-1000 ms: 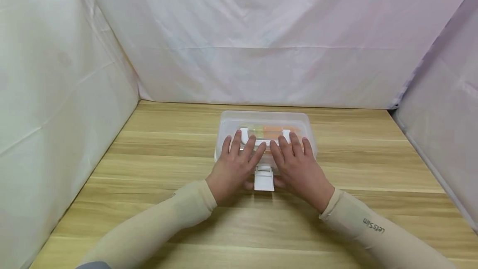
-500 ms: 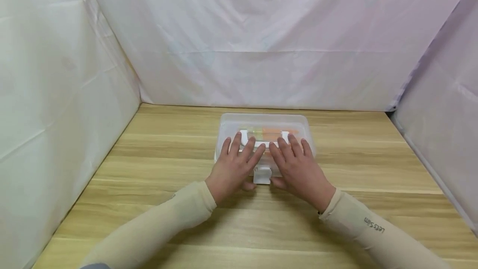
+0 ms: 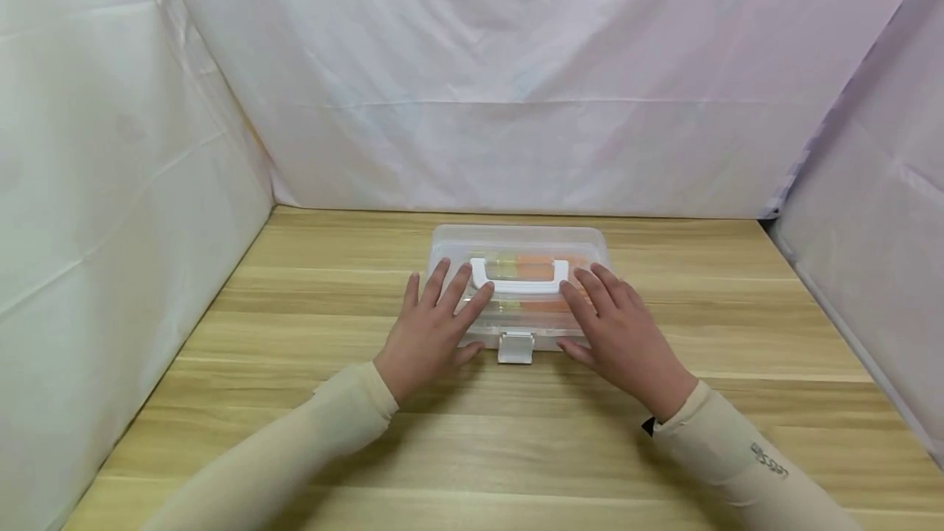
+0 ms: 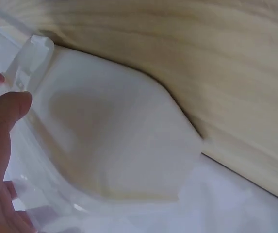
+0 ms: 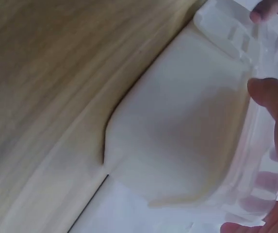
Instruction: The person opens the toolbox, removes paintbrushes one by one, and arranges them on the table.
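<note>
A clear plastic storage box (image 3: pixel 516 237) lies on the wooden tabletop with its lid down. On the lid is a white carrying handle (image 3: pixel 519 288), and a latch (image 3: pixel 515 348) hangs at the middle of the front. My left hand (image 3: pixel 424 338) is spread over the lid's left part, its thumb (image 4: pixel 17 104) at the front edge beside the latch. On the other side my right hand (image 3: pixel 630 342) spreads its fingers over the lid's right part, the thumb (image 5: pixel 264 91) likewise at the front edge. Neither hand curls round the box.
Orange and yellowish items (image 3: pixel 534 267) show through the lid. White cloth (image 3: pixel 516 154) hangs behind the table and along both sides. Bare wood (image 3: pixel 479 449) lies in front of the box.
The latch stuck out toward me a second ago and has since swung down against the front. Both hands have then moved apart, uncovering the handle and the lid's middle.
</note>
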Available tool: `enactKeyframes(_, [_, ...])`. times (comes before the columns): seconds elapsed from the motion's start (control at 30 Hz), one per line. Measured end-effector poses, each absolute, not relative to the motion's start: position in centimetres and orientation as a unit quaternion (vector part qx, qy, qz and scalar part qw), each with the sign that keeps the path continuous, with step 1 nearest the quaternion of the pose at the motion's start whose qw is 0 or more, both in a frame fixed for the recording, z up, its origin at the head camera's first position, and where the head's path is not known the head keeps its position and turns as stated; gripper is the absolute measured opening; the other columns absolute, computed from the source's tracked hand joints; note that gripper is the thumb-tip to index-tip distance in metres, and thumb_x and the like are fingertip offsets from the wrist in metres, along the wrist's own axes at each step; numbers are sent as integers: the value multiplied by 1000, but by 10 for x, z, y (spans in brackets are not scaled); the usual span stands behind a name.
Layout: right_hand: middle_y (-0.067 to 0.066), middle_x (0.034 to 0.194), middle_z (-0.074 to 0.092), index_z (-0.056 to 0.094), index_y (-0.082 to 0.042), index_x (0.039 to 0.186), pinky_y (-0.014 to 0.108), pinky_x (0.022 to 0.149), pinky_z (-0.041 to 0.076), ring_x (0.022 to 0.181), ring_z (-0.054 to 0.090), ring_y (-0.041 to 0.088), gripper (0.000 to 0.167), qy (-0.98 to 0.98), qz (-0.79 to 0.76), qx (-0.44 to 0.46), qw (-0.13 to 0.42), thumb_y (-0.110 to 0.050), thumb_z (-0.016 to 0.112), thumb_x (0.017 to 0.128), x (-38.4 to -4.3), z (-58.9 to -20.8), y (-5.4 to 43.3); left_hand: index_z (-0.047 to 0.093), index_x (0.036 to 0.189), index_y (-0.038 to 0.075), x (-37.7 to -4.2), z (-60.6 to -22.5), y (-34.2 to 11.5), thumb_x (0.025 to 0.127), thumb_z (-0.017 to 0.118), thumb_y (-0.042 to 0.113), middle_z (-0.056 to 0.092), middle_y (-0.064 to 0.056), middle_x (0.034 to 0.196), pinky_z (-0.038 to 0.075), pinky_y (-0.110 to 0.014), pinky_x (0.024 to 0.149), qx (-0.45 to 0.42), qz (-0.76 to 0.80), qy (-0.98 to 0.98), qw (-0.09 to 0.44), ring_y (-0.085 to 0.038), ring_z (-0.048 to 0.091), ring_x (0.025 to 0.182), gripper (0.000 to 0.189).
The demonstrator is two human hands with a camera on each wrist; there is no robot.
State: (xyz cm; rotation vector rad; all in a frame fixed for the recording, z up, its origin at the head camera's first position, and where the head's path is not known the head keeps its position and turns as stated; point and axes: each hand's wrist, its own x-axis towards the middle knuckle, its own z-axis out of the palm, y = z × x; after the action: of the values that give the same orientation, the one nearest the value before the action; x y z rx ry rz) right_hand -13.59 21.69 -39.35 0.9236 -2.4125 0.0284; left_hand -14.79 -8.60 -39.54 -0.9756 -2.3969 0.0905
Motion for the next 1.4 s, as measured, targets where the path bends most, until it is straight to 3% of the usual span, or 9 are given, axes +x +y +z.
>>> enactKeyframes(0.23, [30, 134, 46, 45, 4, 135, 55, 107, 36, 130, 40, 49, 84, -897, -3, 345, 274, -35, 87, 73, -135, -394, 214, 44, 143, 14, -150, -401, -84, 85, 73, 45, 44, -19, 145, 47, -61, 91, -370, 24, -878, 302, -47, 37, 135, 72])
enactKeyframes(0.53, [28, 134, 48, 46, 4, 135, 58, 98, 42, 131, 41, 48, 86, -890, 0, 353, 288, -37, 87, 72, -135, -392, 214, 44, 142, 13, -152, -399, -82, 85, 72, 49, 48, -15, 142, 47, -63, 88, -378, 25, -870, 317, -44, 39, 134, 73])
enactKeyframes(0.6, [28, 135, 47, 46, 5, 136, 59, 96, 43, 131, 41, 48, 83, -888, 5, 355, 292, -38, 83, 76, -135, -391, 214, 45, 142, 13, -153, -398, -82, 86, 70, 50, 48, -16, 141, 47, -64, 88, -380, 23, -869, 318, -43, 39, 135, 72])
enactKeyframes(0.8, [29, 136, 47, 46, 6, 137, 60, 94, 43, 129, 42, 49, 67, -878, 16, 363, 310, -45, 55, 95, -142, -383, 212, 48, 140, 13, -158, -388, -82, 85, 70, 52, 50, -16, 139, 47, -64, 87, -379, 10, -863, 334, -42, 41, 133, 70])
enactKeyframes(0.93, [30, 136, 47, 45, 6, 137, 59, 98, 41, 129, 42, 49, 71, -873, 19, 367, 321, -40, 67, 88, -145, -377, 212, 49, 140, 14, -162, -380, -83, 86, 71, 49, 51, -15, 139, 48, -62, 86, -378, 13, -859, 345, -41, 43, 132, 69])
enactKeyframes(1.03, [31, 133, 48, 48, 6, 134, 60, 98, 41, 126, 44, 49, 68, -862, 30, 371, 344, -39, 69, 87, -146, -375, 212, 48, 141, 14, -163, -378, -83, 86, 71, 50, 51, -15, 138, 48, -61, 86, -379, 17, -858, 347, -41, 45, 130, 69])
enactKeyframes(1.2, [30, 119, 53, 54, 5, 126, 60, 92, 44, 114, 51, 50, 57, -839, 48, 367, 400, -45, 50, 98, -148, -374, 212, 47, 142, 14, -165, -375, -81, 87, 70, 50, 50, -16, 139, 47, -61, 90, -373, 13, -862, 343, -41, 45, 130, 70])
enactKeyframes(1.4, [25, 110, 57, 60, 2, 117, 58, 81, 44, 102, 53, 47, 47, -820, 51, 355, 447, -40, 55, 96, -149, -372, 210, 46, 141, 14, -162, -373, -83, 87, 70, 47, 45, -19, 142, 39, -64, 99, -360, -5, -866, 346, -42, 39, 135, 69])
